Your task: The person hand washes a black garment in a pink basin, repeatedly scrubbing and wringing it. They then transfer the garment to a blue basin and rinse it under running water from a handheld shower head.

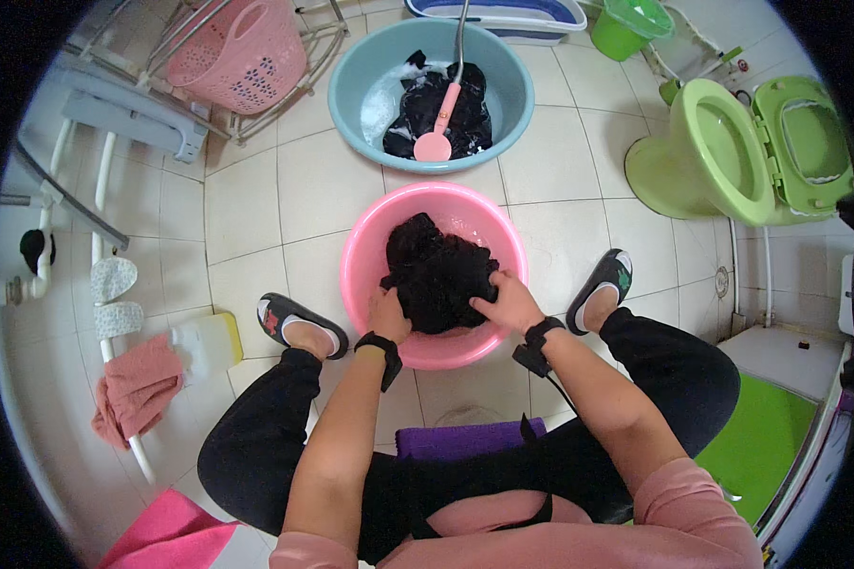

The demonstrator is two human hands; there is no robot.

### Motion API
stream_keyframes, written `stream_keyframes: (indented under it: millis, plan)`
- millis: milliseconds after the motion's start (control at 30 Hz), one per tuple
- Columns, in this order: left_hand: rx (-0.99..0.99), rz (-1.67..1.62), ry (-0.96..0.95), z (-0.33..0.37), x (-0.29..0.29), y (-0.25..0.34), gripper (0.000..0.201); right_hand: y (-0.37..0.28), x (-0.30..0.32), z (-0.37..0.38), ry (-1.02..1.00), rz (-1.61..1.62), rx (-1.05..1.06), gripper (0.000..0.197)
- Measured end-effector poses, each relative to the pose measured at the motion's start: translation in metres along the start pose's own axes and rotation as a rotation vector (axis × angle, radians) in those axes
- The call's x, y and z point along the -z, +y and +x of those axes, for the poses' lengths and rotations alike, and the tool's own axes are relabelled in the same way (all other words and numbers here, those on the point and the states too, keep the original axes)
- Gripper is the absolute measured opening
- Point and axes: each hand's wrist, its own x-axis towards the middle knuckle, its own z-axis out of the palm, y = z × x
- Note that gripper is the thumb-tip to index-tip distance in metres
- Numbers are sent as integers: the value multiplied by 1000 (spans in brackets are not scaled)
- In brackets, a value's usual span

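A bunched, wet-looking black garment lies in a pink basin on the floor between my feet. My left hand grips the cloth's near left side, its fingertips partly buried in the folds. On the right side, my right hand pinches the same cloth between thumb and fingers. A little water shows along the basin's far right inner wall. What kind of garment it is cannot be made out.
Beyond stands a blue-grey basin with dark laundry, suds and a pink shower head on its hose. A green toilet is at right, a pink laundry basket at far left. A whitish jug stands by my left foot.
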Motion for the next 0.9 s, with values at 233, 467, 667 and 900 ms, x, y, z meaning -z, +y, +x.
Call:
stream_keyframes:
  millis: [233, 467, 667, 900]
  plan:
    - [-61, 194, 92, -23, -16, 52, 118, -17, -25, -14, 130, -539, 186, 87]
    - [177, 370, -161, 5, -57, 53, 102, -9, -74, 29, -107, -781, 15, 90]
    - [211, 391, -97, 29, -79, 40, 75, 4, -86, 52, -90, -829, 1, 81]
    - [114, 406, -174, 28, -41, 51, 101, -16, -48, 62, -208, -679, 3, 81]
